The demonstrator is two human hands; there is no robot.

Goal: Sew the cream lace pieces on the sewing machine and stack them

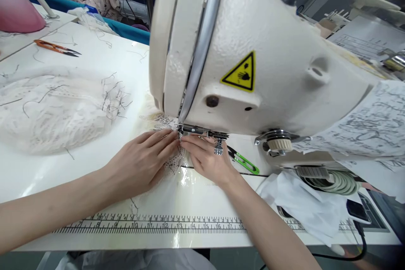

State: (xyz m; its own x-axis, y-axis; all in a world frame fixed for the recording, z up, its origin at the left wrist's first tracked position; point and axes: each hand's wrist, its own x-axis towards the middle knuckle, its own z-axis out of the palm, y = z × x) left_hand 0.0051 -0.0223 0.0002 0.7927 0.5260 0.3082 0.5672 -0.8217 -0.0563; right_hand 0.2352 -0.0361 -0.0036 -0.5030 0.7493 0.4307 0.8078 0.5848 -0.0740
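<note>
White lace fabric [173, 162] lies under the front of a cream sewing machine [272, 38]. My left hand [147, 158] rests on the lace, its fingers stretched flat with the tips beside the presser foot. From the other side, my right hand [207, 156] reaches under the machine head, fingertips closed together at the lace edge, close to the left fingertips. The machine head and presser parts partly cover the right fingers. Just beyond the right hand lie green thread snips [243, 161]. The needle point itself is hidden.
A heap of white lace pieces [57, 114] with dark thread ends lies left. Orange thread snips [57, 47] are behind it. A printed ruler [152, 224] runs along the front edge. At right are a white cloth [303, 198], a coiled green band [338, 183] and hanging patterned cloth [363, 122].
</note>
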